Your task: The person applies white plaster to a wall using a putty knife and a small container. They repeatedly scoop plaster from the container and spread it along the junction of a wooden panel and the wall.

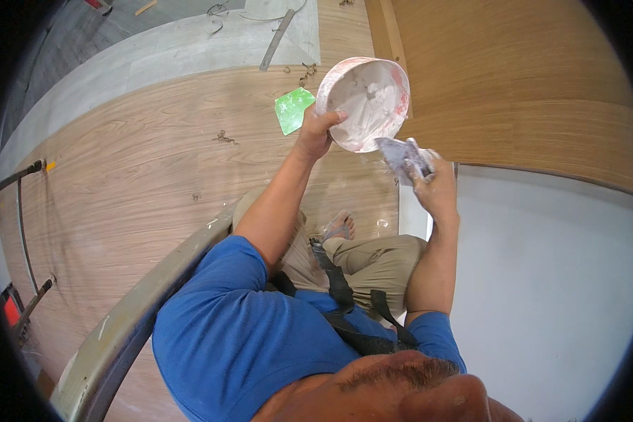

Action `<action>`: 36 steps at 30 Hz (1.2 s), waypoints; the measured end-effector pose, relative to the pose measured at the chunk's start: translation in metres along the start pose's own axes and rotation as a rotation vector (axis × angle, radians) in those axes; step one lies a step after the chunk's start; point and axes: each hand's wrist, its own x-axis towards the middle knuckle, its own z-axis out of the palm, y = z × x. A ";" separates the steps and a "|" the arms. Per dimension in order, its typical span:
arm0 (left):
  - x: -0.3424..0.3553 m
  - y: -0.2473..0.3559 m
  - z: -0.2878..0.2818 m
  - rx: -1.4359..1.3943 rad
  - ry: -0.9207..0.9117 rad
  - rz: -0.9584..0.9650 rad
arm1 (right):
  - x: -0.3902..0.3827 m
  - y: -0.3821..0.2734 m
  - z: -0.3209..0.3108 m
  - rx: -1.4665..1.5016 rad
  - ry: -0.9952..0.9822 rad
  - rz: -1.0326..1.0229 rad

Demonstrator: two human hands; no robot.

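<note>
My left hand (318, 129) grips the left side of a round white tub (362, 98), thumb over its rim, with pale paste smeared inside and pink stains on its wall. At the lower right of the tub, my right hand (436, 183) is closed on a flat, paste-smeared scraper (401, 156), its blade tilted toward the rim. Behind my left hand, a green flat piece with white smears (292, 107) shows beside the tub.
A wooden panel (513, 84) fills the upper right, above a white surface (534, 267). A metal rail (119, 323) runs along my left. Wood-look flooring (141, 141) holds scattered scraps, a metal strip (278, 39) and black-tipped metal bars (24, 232) at far left.
</note>
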 end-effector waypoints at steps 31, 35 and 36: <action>-0.012 -0.010 -0.001 -0.185 -0.144 -0.173 | -0.013 0.016 0.027 -0.826 0.301 -0.305; -0.015 -0.011 -0.001 -0.423 -0.167 -0.222 | -0.026 0.003 0.011 -0.797 0.440 -0.460; -0.015 -0.015 0.006 -0.445 -0.180 -0.236 | -0.031 0.004 0.003 -0.792 0.490 -0.505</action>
